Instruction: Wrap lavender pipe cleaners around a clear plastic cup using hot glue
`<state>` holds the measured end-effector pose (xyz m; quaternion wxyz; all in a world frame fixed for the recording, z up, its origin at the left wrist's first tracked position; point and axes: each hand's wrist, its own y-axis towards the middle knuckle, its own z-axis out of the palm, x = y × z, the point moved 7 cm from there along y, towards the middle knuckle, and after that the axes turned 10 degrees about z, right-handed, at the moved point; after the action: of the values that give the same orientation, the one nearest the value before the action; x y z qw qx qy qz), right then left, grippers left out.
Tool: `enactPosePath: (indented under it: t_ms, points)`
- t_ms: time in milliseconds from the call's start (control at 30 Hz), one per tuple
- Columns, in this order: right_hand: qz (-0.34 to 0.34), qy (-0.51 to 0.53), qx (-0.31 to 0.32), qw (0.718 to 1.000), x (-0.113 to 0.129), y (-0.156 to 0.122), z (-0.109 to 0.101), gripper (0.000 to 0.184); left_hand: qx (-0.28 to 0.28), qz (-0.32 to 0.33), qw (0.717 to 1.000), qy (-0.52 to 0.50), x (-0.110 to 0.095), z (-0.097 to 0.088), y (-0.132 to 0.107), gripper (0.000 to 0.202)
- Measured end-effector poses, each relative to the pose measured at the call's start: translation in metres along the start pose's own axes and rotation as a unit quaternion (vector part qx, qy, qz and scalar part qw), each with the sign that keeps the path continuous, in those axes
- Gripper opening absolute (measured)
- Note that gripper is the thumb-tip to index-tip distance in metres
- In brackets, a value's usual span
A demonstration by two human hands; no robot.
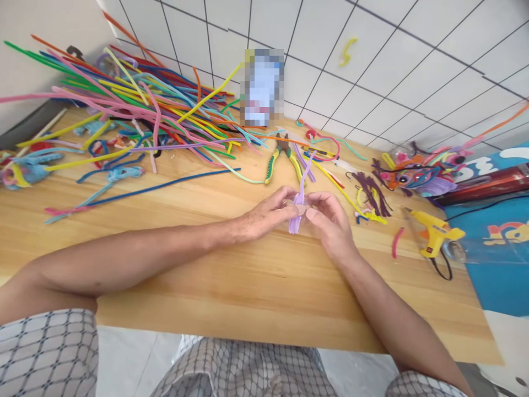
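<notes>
A bundle of light purple pipe cleaners (295,225) stands between my two hands above the wooden table, with one long stem pointing up and away. My left hand (270,215) pinches the bundle from the left, thumb laid across its middle. From the other side my right hand (333,223) closes on the same bundle with thumb and bent fingers. The fingertips partly hide where the pipe cleaners are folded together. Just beyond the hands lie pliers (283,157) with green and yellow handles, their jaws pointing to the wall.
A large heap of coloured pipe cleaners (165,110) fills the back left. A blurred phone (263,88) leans against the tiled wall (322,66). At the right are a yellow glue gun (433,231), dark purple scraps (374,190) and colourful pipe-cleaner figures (417,171).
</notes>
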<state>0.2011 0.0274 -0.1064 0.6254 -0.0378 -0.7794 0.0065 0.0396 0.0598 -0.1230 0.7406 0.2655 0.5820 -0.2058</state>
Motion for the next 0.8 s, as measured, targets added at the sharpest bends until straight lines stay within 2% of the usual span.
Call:
enactPosePath:
  t_ms: [167,233,333,467,667,800]
  points:
    - [0.079,0.076,0.014,0.994,-0.009,0.012,-0.009,0.029,-0.016,0.009,1.0,-0.01,0.001,-0.002,0.001,0.045]
    - [0.092,0.091,-0.003,0.992,-0.011,0.014,-0.015,0.028,-0.03,0.008,0.999,-0.022,0.002,-0.004,0.002,0.044]
    - [0.079,0.102,-0.04,0.991,-0.008,0.012,-0.022,0.034,-0.042,0.009,0.998,-0.035,0.003,-0.005,0.003,0.045]
    - [0.04,0.073,-0.021,0.996,0.003,0.005,-0.014,0.046,-0.019,0.022,0.999,-0.036,0.002,-0.002,0.002,0.044]
    - [0.1,0.102,-0.021,0.99,-0.007,0.011,-0.014,0.041,-0.013,0.04,0.998,-0.041,-0.003,0.0,0.0,0.049]
    - [0.045,0.037,-0.048,0.997,0.001,0.007,-0.02,0.037,-0.028,0.044,0.998,-0.022,-0.004,-0.003,0.0,0.05]
